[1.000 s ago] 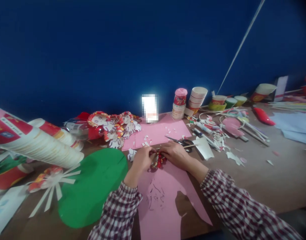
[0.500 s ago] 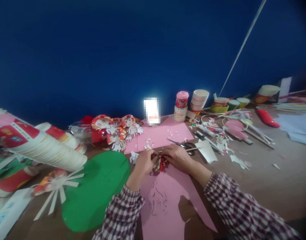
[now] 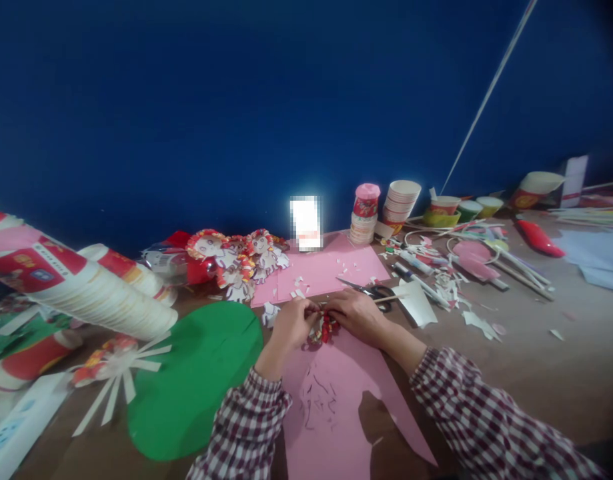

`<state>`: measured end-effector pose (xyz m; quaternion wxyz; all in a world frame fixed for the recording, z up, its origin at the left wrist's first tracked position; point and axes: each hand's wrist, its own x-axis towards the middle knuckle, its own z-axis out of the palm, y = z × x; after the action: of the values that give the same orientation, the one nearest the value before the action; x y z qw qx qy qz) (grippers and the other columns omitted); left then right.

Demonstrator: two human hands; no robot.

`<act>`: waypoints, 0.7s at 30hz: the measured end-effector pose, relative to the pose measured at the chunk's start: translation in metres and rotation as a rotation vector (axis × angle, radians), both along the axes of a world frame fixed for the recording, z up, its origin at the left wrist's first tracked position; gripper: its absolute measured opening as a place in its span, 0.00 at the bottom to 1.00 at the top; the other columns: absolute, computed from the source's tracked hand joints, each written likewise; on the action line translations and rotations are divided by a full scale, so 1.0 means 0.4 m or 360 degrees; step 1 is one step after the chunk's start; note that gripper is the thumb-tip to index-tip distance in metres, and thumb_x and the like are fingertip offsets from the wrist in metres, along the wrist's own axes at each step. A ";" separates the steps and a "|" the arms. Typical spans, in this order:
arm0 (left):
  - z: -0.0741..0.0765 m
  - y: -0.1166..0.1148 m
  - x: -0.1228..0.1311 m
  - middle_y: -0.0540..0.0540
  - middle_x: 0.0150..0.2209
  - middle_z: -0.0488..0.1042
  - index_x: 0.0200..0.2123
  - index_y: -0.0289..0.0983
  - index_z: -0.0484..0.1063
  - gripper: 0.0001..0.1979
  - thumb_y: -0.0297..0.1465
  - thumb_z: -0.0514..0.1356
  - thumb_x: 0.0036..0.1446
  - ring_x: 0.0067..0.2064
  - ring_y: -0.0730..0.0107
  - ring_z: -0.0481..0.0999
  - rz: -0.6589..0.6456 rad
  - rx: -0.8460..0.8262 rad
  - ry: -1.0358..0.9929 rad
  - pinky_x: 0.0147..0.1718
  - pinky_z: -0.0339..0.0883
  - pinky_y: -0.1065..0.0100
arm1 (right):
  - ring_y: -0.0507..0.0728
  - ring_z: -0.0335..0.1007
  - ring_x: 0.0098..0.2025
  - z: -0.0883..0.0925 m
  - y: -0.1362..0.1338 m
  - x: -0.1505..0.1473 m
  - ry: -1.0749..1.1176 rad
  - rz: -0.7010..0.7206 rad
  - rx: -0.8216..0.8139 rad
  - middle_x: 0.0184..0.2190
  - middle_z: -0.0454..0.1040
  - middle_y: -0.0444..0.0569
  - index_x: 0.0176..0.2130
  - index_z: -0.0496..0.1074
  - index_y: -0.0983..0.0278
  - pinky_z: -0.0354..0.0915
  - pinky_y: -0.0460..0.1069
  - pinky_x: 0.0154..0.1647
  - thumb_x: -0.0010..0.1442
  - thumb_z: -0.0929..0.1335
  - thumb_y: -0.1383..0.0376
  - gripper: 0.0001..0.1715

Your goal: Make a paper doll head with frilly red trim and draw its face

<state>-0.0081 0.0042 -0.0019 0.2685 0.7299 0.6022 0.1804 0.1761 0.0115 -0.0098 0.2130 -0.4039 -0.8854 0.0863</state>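
Note:
My left hand [image 3: 295, 325] and my right hand [image 3: 360, 316] meet at the middle of the table, fingertips pinched close together. Between them is a small paper craft with curled red and yellow strips [image 3: 327, 329], partly covered by the fingers. Both hands are closed on its upper edge. Below it lies a pink paper sheet [image 3: 331, 440] with black pen strokes and a cut-out gap at its lower right. Scissors with black handles [image 3: 381, 292] rest just beyond my right hand, beside a thin stick and a white paper piece [image 3: 417, 303].
Paper lion cut-outs [image 3: 231, 257] lie at the back left. A long stack of paper cups [image 3: 121, 297] leans at left near a green oval sheet [image 3: 196, 380]. More cup stacks [image 3: 402, 200], paper scraps [image 3: 443, 283], and a red pouch-like item [image 3: 539, 239] are at right.
The view has shifted slightly, so things at left appear a little further right. Both hands keep the same pinch on the paper craft, with hardly any visible movement.

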 end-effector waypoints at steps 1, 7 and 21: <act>0.001 0.000 0.000 0.44 0.36 0.77 0.35 0.36 0.76 0.08 0.30 0.59 0.52 0.37 0.67 0.74 0.0002 -0.0005 0.0002 0.34 0.63 0.70 | 0.53 0.68 0.38 0.001 0.000 0.000 -0.0002 0.0000 -0.0002 0.33 0.75 0.48 0.38 0.75 0.61 0.61 0.48 0.42 0.61 0.64 0.68 0.09; 0.004 0.000 0.000 0.44 0.36 0.77 0.34 0.37 0.76 0.07 0.31 0.60 0.52 0.37 0.68 0.75 0.0016 0.0002 0.0030 0.35 0.64 0.70 | 0.54 0.68 0.39 0.004 -0.001 0.000 0.0007 0.0015 0.0002 0.33 0.75 0.48 0.39 0.75 0.61 0.62 0.48 0.43 0.61 0.65 0.68 0.10; 0.012 -0.005 0.003 0.44 0.36 0.77 0.34 0.37 0.76 0.08 0.31 0.57 0.54 0.38 0.67 0.74 -0.0004 -0.0009 0.0132 0.36 0.63 0.70 | 0.53 0.68 0.38 -0.007 0.001 0.001 0.0021 0.0061 0.0042 0.32 0.74 0.47 0.38 0.75 0.62 0.61 0.48 0.42 0.62 0.63 0.67 0.10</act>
<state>-0.0067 0.0023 0.0028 0.2457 0.7368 0.6123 0.1480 0.1766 0.0120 -0.0124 0.2226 -0.3835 -0.8926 0.0813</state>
